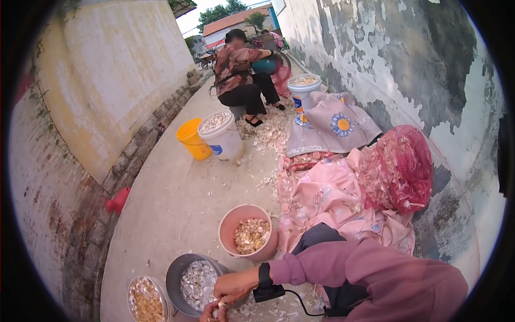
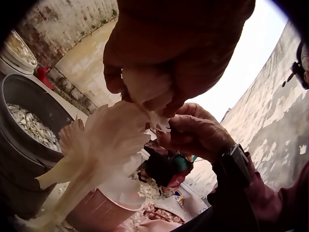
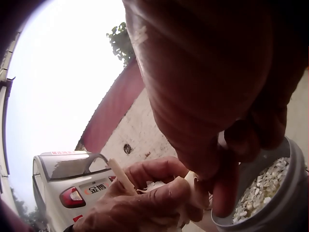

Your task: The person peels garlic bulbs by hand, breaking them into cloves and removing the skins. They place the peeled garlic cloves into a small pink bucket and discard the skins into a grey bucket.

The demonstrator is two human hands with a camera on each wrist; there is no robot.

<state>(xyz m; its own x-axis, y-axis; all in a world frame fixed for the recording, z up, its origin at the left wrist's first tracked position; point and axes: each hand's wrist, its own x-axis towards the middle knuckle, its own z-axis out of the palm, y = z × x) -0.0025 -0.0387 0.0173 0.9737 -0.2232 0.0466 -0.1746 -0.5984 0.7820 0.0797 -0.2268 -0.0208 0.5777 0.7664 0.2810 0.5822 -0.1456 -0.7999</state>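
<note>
Garlic bulb (image 1: 221, 304) is near the grey bucket (image 1: 176, 280), pinched by the curled fingers of left hand (image 1: 212, 314) and right hand (image 1: 235, 285); beyond the bucket, littered concrete (image 1: 171, 198) separates weathered walls (image 1: 126, 80).

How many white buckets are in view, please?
3: one white bucket beside the yellow bucket, another near the peeling wall, a third left of the grey bucket. More may be hidden.

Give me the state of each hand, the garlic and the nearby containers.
Left hand: pinching garlic
Right hand: pinching garlic
Garlic: skin loosened, stalk showing
Grey bucket: open, partly filled
Pink bucket: open, partly filled
Orange bucket: upright
Red net bag: bulging
</note>
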